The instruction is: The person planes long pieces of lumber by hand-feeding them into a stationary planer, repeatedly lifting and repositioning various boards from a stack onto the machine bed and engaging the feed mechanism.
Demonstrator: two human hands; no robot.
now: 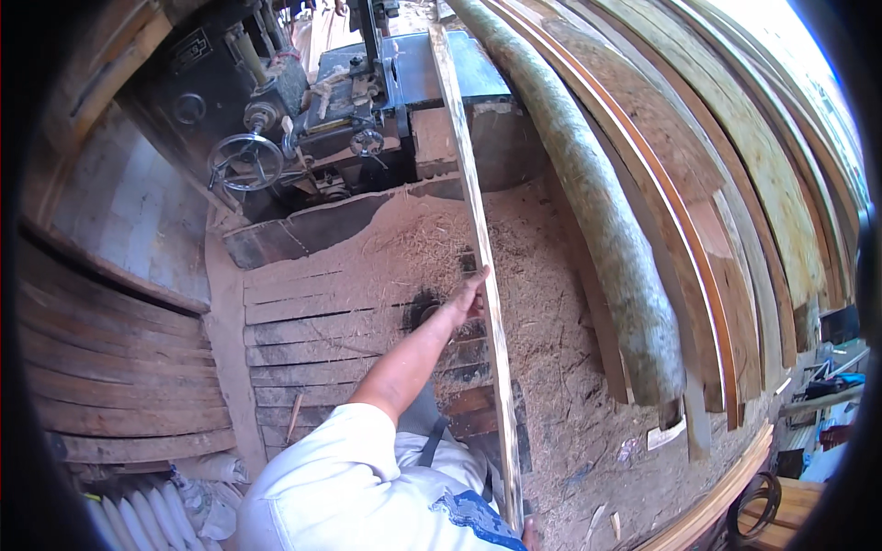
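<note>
A long, narrow wooden strip (470,193) runs from the lower edge up to the metal table (418,69) of a woodworking machine, its far end over that table. My left hand (469,296) is closed round the strip about midway, thumb along its edge and the other fingers partly hidden beneath it. Close to the strip's near end, a small part of my right hand (530,534) shows at the lower edge. Its fingers are mostly out of sight, so its grip does not show.
The dark machine has a large handwheel (245,163) and a smaller one (367,142). Sawdust (395,234) covers the slatted floor (303,354). On the right lie a round log (597,202) and several long boards (735,184). Stacked planks (129,386) stand at left.
</note>
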